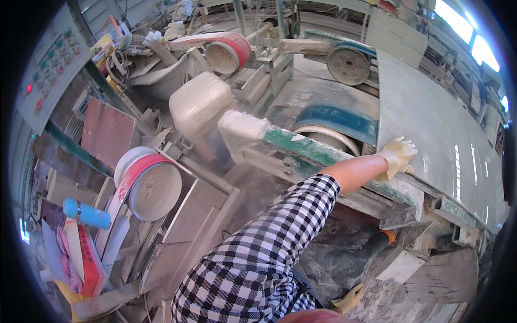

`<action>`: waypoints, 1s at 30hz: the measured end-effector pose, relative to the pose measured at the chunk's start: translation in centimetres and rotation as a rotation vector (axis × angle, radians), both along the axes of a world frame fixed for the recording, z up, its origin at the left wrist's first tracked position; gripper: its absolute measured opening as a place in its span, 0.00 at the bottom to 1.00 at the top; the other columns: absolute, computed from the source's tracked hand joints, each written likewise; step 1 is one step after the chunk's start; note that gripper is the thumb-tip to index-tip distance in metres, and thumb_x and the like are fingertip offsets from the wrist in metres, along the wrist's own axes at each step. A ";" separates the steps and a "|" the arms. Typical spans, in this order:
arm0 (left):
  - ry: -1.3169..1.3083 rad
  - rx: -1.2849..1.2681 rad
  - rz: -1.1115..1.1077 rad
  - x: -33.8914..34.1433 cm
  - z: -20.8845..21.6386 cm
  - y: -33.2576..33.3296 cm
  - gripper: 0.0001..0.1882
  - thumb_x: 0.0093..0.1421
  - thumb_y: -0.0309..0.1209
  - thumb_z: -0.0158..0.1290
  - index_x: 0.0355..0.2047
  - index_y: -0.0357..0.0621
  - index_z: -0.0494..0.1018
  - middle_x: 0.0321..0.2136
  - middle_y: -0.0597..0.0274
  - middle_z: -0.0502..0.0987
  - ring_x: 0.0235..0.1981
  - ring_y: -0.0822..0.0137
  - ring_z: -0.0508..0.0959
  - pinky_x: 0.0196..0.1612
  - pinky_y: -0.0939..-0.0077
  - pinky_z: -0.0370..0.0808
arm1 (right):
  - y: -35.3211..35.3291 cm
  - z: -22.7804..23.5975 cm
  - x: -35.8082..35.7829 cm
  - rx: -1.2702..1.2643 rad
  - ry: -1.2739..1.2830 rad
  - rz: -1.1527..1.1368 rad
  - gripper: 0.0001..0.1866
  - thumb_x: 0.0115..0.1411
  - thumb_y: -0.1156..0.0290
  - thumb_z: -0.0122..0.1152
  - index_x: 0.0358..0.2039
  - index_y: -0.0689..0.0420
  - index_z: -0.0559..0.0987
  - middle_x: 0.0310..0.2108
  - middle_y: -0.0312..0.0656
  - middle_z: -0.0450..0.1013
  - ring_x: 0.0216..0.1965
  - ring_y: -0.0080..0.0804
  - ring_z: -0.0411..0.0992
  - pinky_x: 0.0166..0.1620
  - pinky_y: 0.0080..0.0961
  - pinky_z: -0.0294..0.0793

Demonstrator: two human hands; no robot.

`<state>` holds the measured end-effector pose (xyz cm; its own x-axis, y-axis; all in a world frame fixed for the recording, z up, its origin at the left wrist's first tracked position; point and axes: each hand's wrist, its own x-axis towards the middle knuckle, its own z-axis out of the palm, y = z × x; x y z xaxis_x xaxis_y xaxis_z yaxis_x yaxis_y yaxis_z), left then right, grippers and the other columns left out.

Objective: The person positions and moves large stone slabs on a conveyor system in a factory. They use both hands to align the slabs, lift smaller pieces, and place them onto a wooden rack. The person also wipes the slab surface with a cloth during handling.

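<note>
My left hand (pixel 397 157), in a pale cream glove, reaches to the right and rests at the near left edge of a large glossy grey slab (pixel 441 129). Its fingers are stretched out and slightly apart, and nothing shows in them. The slab lies over a worn green-and-white frame rail (pixel 307 146), which runs beneath my left forearm. Low at the bottom edge is my right hand (pixel 349 299), also gloved. Its fingers look extended, with no object visible in them; part of it is cut off by the frame.
A blue-green belt (pixel 336 119) wraps a wheel beside the slab. Red-belted pulleys (pixel 156 188) stand to the left, near a blue bottle (pixel 86 213). A plastic-wrapped block (pixel 200 105) projects at centre. Wood pieces (pixel 444 274) lie lower right. A button panel (pixel 53 70) stands far left.
</note>
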<state>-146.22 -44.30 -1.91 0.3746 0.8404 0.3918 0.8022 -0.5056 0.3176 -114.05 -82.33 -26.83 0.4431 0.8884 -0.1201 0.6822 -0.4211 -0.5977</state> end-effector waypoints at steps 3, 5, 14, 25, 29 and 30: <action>-0.026 0.043 -0.001 -1.0 -0.4 -0.3 0.30 0.54 0.50 0.65 0.50 0.41 0.78 0.54 0.52 0.78 0.63 0.53 0.73 0.70 0.54 0.62 | 1.0 -0.6 -0.2 -0.001 -0.009 -0.025 0.28 0.76 0.52 0.45 0.55 0.66 0.79 0.51 0.59 0.77 0.50 0.55 0.75 0.54 0.41 0.73; -0.027 0.078 0.006 -1.3 -0.2 -0.5 0.29 0.54 0.51 0.65 0.47 0.41 0.80 0.53 0.52 0.79 0.62 0.53 0.74 0.69 0.54 0.62 | 1.4 -1.0 -0.4 0.002 -0.003 -0.022 0.28 0.76 0.53 0.45 0.55 0.67 0.79 0.52 0.60 0.76 0.50 0.56 0.74 0.55 0.41 0.72; 0.045 0.050 0.104 5.0 -0.3 -0.9 0.20 0.63 0.41 0.53 0.52 0.46 0.79 0.61 0.54 0.75 0.68 0.61 0.68 0.72 0.46 0.52 | 1.6 -4.8 1.3 0.225 -0.015 0.051 0.23 0.73 0.58 0.54 0.54 0.67 0.80 0.49 0.59 0.79 0.49 0.53 0.76 0.56 0.35 0.74; 0.026 -0.049 0.122 7.7 -1.1 0.0 0.25 0.70 0.39 0.46 0.66 0.49 0.70 0.71 0.59 0.65 0.73 0.59 0.61 0.74 0.37 0.41 | 6.0 -4.9 0.6 0.099 -0.119 0.159 0.22 0.74 0.59 0.52 0.49 0.68 0.80 0.47 0.62 0.79 0.47 0.56 0.75 0.53 0.37 0.74; 0.034 -0.069 0.123 7.7 -0.7 -0.4 0.26 0.70 0.39 0.46 0.66 0.50 0.70 0.71 0.59 0.65 0.73 0.59 0.60 0.74 0.37 0.40 | 6.5 -4.2 -0.2 0.072 -0.131 0.176 0.22 0.74 0.59 0.51 0.49 0.69 0.80 0.46 0.63 0.78 0.46 0.57 0.75 0.53 0.38 0.74; 0.042 -0.058 0.126 7.6 -0.5 -0.4 0.26 0.69 0.38 0.47 0.66 0.48 0.70 0.70 0.59 0.66 0.73 0.59 0.61 0.74 0.37 0.41 | 6.7 -4.1 -0.3 0.065 -0.133 0.180 0.22 0.74 0.59 0.51 0.49 0.69 0.80 0.46 0.63 0.78 0.46 0.57 0.75 0.53 0.38 0.74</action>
